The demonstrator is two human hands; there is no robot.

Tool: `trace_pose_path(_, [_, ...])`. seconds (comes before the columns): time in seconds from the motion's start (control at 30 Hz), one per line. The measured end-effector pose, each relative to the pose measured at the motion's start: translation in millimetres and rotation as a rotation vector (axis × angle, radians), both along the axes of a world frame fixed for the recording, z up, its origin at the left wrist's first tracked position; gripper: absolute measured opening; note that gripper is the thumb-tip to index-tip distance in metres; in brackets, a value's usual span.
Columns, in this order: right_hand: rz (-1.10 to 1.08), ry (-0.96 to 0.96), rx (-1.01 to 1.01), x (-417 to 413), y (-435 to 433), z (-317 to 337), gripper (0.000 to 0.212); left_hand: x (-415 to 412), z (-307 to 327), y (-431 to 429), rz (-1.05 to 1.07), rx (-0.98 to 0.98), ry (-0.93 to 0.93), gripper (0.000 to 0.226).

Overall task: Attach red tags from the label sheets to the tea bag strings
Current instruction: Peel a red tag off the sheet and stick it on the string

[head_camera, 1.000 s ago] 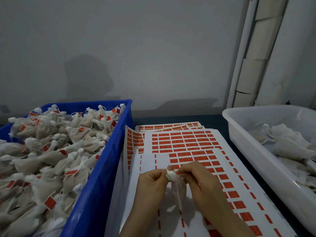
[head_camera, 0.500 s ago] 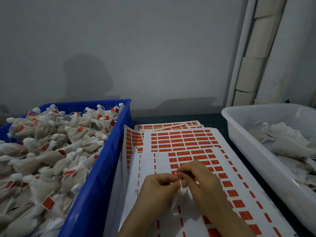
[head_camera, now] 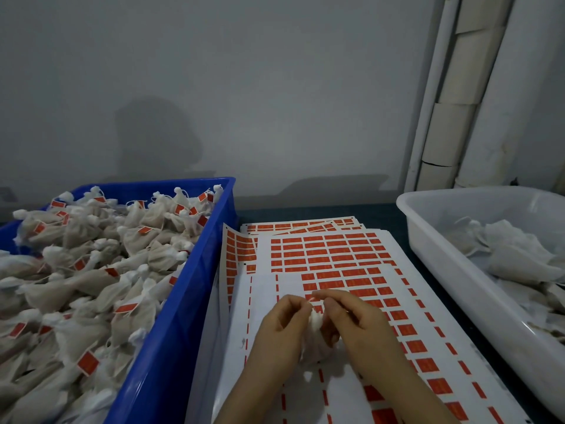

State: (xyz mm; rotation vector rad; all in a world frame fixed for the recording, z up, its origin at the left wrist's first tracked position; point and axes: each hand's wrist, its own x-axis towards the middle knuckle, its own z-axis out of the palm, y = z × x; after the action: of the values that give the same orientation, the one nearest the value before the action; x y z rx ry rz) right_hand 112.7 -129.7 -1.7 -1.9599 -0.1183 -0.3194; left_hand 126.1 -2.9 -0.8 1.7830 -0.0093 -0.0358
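Note:
A small white tea bag (head_camera: pixel 315 321) sits between my two hands, low over the top label sheet (head_camera: pixel 333 264). My left hand (head_camera: pixel 282 324) pinches its gathered top from the left. My right hand (head_camera: pixel 354 319) curls round it from the right, fingertips meeting the left ones near a bit of red tag (head_camera: pixel 312 298). Most of the bag is hidden by my fingers. The sheet carries rows of red tags (head_camera: pixel 324 250); its near left part is peeled bare.
A blue crate (head_camera: pixel 183 301) at the left is heaped with tagged tea bags (head_camera: pixel 91 270). A white tub (head_camera: pixel 458 286) at the right holds untagged bags (head_camera: pixel 513 252). More label sheets (head_camera: pixel 238 258) lie stacked under the top one. A grey wall stands behind.
Both hands have drawn together and sunk toward the sheet. The bag, hanging free a second ago, is now bunched between the fingers.

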Motion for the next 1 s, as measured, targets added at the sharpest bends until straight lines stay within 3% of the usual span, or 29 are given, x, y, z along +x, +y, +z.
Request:
trace_pose_path(0.57, [0.19,0.345,0.167,0.7,-3.0,6.0,0.018,-2.2,-0.3,1.2,-0.004,-0.094,-0.117,0.008])
trace_pose_path(0.73, [0.192,0.414,0.239,0.9,-3.4,6.8,0.014,-3.9,2.9,-0.3,-0.023,-0.096,-0.105,0.014])
trace_pose_path(0.9, [0.113,0.411,0.3,1.4,-6.3,6.3,0.013,-7.4,7.2,0.8,-0.052,-0.1,-0.105,0.035])
trace_pose_path(1.0, [0.06,0.406,0.356,1.7,-8.0,6.9,0.011,-8.8,5.7,-1.5,-0.114,-0.036,-0.108,0.019])
